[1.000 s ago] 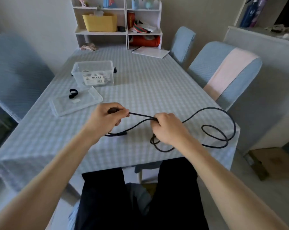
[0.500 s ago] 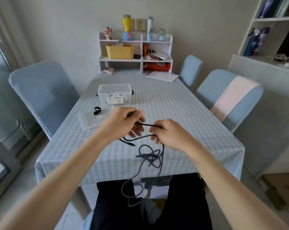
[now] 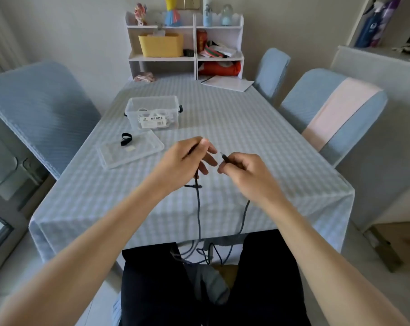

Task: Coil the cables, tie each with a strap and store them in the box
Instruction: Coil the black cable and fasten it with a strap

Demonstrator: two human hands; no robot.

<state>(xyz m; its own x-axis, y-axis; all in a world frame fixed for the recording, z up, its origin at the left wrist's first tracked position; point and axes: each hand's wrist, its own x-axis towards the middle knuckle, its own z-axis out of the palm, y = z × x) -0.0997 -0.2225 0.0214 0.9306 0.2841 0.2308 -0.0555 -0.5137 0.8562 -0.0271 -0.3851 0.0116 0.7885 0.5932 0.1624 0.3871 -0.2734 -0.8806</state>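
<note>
From the head camera, both bare forearms reach forward over a table (image 3: 258, 128) draped in a pale blue-and-white checked cloth that hangs in soft folds at the near edge. The left hand (image 3: 185, 162) has its thumb and forefinger pinched on a thin, dark, round cable (image 3: 198, 208), the other fingers loosely spread. The right hand (image 3: 244, 171) is curled round the cable's other end, with a slim dark plug and its small metal tip poking out past the thumb towards the left hand. From both hands the cable drops in two long strands over the table edge and tangles in loose loops between the person's dark-trousered knees.

Further back on the left stands a clear, rectangular plastic box (image 3: 152, 112) with rounded corners, a white label on its front wall and pale cable coils inside. Just in front of it lies its flat transparent lid (image 3: 138, 156), and on the lid a short black strap (image 3: 126, 139) bent into a small loop.

Chairs in quilted blue covers (image 3: 41, 109) flank the table; a white shelf unit (image 3: 185, 43) holding a yellow bin stands at the far end.
</note>
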